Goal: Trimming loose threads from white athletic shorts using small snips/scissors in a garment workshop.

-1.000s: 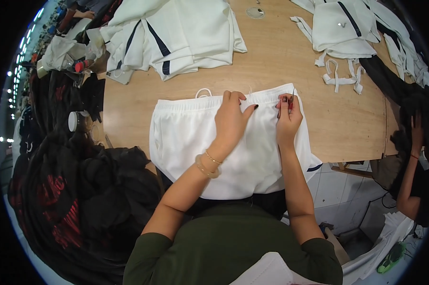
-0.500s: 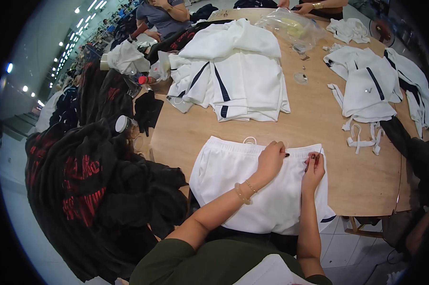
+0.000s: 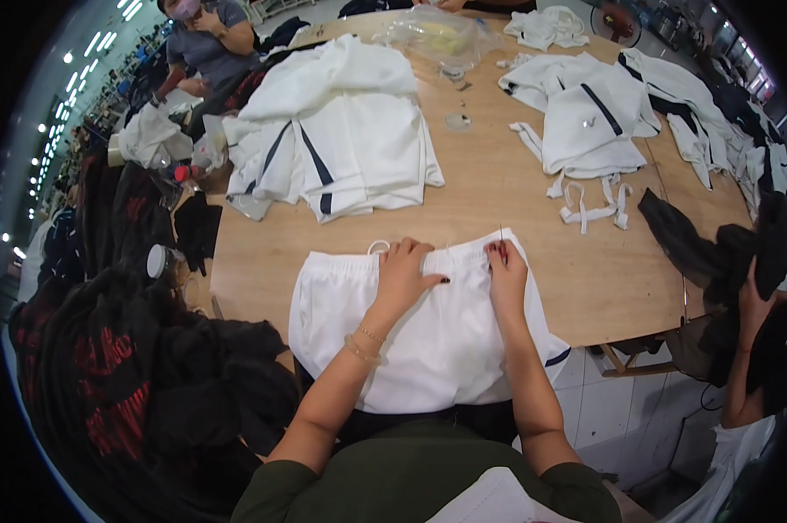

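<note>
White shorts [image 3: 446, 349] with a gathered elastic waistband lie flat before me, their waist edge away from me and a dark stripe at the lower right hem. My left hand [image 3: 402, 277] rests on the waistband left of its middle, fingers stretched over the edge and thumb apart. A loop of white drawstring [image 3: 378, 247] shows just beside it. At the right end of the waistband, my right hand [image 3: 507, 272] is closed with fingertips pinched together. A thin dark sliver stands up above those fingertips, too small to name.
A stack of white garments [image 3: 358, 139] with dark stripes lies farther back. More white garments [image 3: 585, 122] and loose strips are at the right. Black fabric with red print [image 3: 114, 375] is heaped left, near a lidded jar [image 3: 162, 261]. A co-worker's arm [image 3: 746, 322] holds dark cloth at right.
The whole view has swung right, so things sit farther left. My left hand has spread from a curled pose to lie on the waistband. My right hand stays pinched at its right end.
</note>
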The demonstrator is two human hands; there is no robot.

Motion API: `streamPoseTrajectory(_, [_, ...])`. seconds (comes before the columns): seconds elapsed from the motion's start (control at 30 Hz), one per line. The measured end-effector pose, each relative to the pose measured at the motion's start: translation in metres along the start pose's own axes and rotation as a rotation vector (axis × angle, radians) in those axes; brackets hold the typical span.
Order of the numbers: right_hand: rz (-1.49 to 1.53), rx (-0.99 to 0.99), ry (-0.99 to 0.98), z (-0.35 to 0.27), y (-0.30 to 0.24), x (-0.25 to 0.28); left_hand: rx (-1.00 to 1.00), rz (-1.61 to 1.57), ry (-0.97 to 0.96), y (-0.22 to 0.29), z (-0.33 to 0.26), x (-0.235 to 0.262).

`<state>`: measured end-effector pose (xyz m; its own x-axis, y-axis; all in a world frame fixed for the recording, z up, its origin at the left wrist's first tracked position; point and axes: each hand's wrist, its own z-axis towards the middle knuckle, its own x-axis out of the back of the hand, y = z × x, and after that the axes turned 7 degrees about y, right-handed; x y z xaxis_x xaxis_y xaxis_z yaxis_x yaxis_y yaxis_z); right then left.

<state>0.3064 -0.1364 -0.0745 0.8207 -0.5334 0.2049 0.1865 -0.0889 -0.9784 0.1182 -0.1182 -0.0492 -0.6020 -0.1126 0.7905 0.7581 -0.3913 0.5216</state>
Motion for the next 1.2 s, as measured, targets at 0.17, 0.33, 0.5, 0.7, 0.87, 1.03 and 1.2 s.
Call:
streamPoseTrajectory(0.17, [-0.063, 0.060, -0.158, 0.005, -0.030, 0.000, 0.049, -0.181, 0.144, -0.008, -0.004, -0.015])
streamPoseTrajectory(0.33, [-0.252, 0.196, -0.270, 0.005, -0.043, -0.020, 0.012, -0.217, 0.189, -0.009, -0.005, -0.020])
streamPoseTrajectory(0.5, [-0.230, 0.292, -0.233, 0.016, -0.014, -0.047, 0.013, -0.204, 0.153, -0.013, -0.008, -0.021])
streamPoseTrajectory(0.7, [0.281, -0.144, -0.148, 0.035, -0.031, -0.025, 0.000, -0.170, 0.123, -0.011, -0.009, -0.016])
streamPoseTrajectory(0.87, [0.045, 0.141, -0.100, 0.030, -0.045, -0.001, 0.064, -0.277, 0.092, -0.013, -0.006, -0.015])
streamPoseTrajectory(1.03, [-0.072, 0.131, -0.305, -0.002, -0.039, 0.008, 0.248, -0.419, -0.061, -0.020, 0.009, -0.019])
streamPoseTrajectory(1.2, [-0.347, 0.247, -0.266, -0.020, -0.039, 0.002, 0.347, -0.644, -0.116, -0.024, 0.013, -0.024])
